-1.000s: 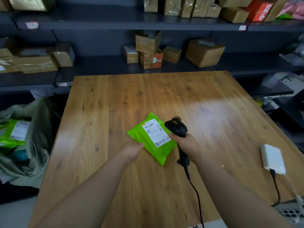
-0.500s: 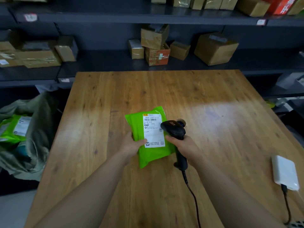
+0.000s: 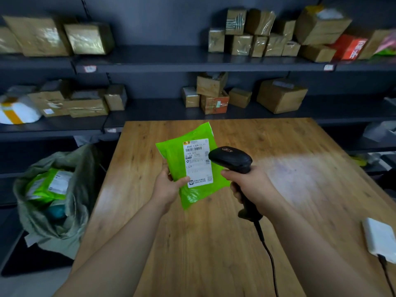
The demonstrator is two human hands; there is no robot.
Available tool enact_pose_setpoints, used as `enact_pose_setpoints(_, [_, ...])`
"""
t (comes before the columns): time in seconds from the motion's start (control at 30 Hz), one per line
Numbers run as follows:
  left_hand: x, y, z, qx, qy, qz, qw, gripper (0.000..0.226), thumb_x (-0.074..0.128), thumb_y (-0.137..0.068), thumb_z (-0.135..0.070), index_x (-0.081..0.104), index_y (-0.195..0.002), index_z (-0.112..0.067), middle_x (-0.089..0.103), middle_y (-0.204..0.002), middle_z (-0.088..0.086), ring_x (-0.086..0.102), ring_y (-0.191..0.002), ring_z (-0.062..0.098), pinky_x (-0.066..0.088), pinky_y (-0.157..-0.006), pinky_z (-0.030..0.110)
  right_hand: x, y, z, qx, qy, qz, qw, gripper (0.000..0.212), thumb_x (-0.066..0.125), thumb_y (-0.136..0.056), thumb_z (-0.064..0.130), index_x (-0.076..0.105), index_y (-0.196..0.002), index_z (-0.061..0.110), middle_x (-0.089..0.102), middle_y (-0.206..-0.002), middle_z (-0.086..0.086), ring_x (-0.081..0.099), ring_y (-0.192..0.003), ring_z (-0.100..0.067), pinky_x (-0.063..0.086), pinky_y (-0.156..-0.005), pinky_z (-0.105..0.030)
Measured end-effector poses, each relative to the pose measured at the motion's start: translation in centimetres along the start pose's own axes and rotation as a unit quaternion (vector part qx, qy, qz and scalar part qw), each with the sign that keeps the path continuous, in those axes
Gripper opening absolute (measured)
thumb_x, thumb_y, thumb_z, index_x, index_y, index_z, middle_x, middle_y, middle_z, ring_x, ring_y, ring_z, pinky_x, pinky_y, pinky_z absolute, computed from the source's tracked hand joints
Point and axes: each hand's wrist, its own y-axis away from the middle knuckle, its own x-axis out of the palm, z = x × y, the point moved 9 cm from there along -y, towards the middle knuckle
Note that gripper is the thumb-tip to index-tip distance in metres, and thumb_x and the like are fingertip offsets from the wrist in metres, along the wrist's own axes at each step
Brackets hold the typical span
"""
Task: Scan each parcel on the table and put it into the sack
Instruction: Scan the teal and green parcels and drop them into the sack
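Note:
My left hand [image 3: 169, 187] grips a green parcel [image 3: 175, 155] by its lower left edge and holds it tilted up above the wooden table [image 3: 289, 189], white label facing me. My right hand [image 3: 250, 185] grips the handle of a black barcode scanner [image 3: 230, 159], whose head sits just right of the label and overlaps the parcel's right edge. A grey-green sack [image 3: 70, 202] stands open on the floor left of the table, with green parcels inside it.
A white box [image 3: 380, 239] with a cable lies at the table's right edge. The scanner's cable [image 3: 269, 254] trails toward me over the table. Dark shelves [image 3: 160, 61] behind the table carry several cardboard boxes.
My left hand has lifted the green parcel off the table and turned its label upright. The scanner has risen with it and stays at the label's right.

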Motion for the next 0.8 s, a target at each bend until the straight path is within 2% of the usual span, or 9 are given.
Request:
enact_pose_setpoints(0.13, [-0.7, 0.2, 0.4, -0.003, 0.003, -0.003, 1.000, 0.064, 0.073, -0.078, 0.003, 0.048, -0.135, -0.010, 0.069, -0.112, 0.008, 0.068, -0.099, 0.024, 0.056, -0.086, 0.045, 0.4, 1.1, 0.6, -0.004, 0.024, -0.012, 1.000, 0.026, 0.070, -0.080, 0.025, 0.059, -0.062, 0.010, 0.052, -0.050, -0.004, 0.044, -0.042, -0.020, 0.038, -0.047, -0.031])
enact_pose_setpoints(0.33, [-1.5, 0.7, 1.2, -0.014, 0.007, -0.011, 1.000, 0.065, 0.074, -0.078, 0.003, 0.047, -0.136, -0.009, 0.069, -0.109, 0.008, 0.068, -0.095, 0.024, 0.057, -0.082, 0.042, 0.9, 3.0, 0.9, 0.006, 0.047, -0.011, 0.999, 0.021, 0.069, -0.082, 0.023, 0.059, -0.069, 0.010, 0.052, -0.054, -0.006, 0.044, -0.043, -0.019, 0.037, -0.044, -0.027])
enact_pose_setpoints(0.43, [-1.6, 0.9, 1.5, -0.017, 0.002, -0.011, 1.000, 0.054, 0.073, -0.078, 0.003, 0.052, -0.127, -0.009, 0.068, -0.113, 0.012, 0.068, -0.096, 0.025, 0.056, -0.084, 0.044, 1.3, 3.8, 1.0, 0.007, 0.049, -0.008, 0.999, 0.021, 0.069, -0.083, 0.022, 0.058, -0.070, 0.010, 0.051, -0.056, -0.008, 0.044, -0.045, -0.020, 0.037, -0.044, -0.026])
enact_pose_setpoints(0.53, [-1.4, 1.2, 1.7, -0.021, -0.003, -0.006, 1.000, 0.059, 0.074, -0.079, 0.001, 0.050, -0.132, -0.009, 0.068, -0.114, 0.012, 0.067, -0.099, 0.027, 0.055, -0.088, 0.047, 1.4, 4.4, 1.2, 0.008, 0.051, -0.004, 0.999, 0.021, 0.069, -0.083, 0.022, 0.057, -0.071, 0.009, 0.050, -0.057, -0.008, 0.043, -0.045, -0.020, 0.037, -0.044, -0.026])
enact_pose_setpoints(0.67, [-1.4, 1.4, 1.9, -0.022, -0.020, -0.009, 1.000, 0.056, 0.077, -0.077, -0.003, 0.054, -0.128, -0.008, 0.069, -0.112, 0.012, 0.067, -0.096, 0.025, 0.056, -0.085, 0.042, 1.3, 5.1, 1.2, 0.013, 0.050, 0.000, 0.999, 0.020, 0.069, -0.083, 0.022, 0.057, -0.073, 0.009, 0.050, -0.057, -0.006, 0.043, -0.044, -0.019, 0.037, -0.044, -0.027])
enact_pose_setpoints(0.8, [-1.7, 1.6, 2.4, -0.026, -0.041, -0.023, 0.999, 0.047, 0.077, -0.077, -0.003, 0.058, -0.120, -0.008, 0.070, -0.103, 0.007, 0.067, -0.086, 0.017, 0.054, -0.072, 0.030, 1.1, 5.7, 1.2, 0.013, 0.061, 0.000, 0.998, 0.019, 0.069, -0.082, 0.022, 0.058, -0.072, 0.010, 0.051, -0.055, -0.005, 0.043, -0.043, -0.018, 0.037, -0.043, -0.026])
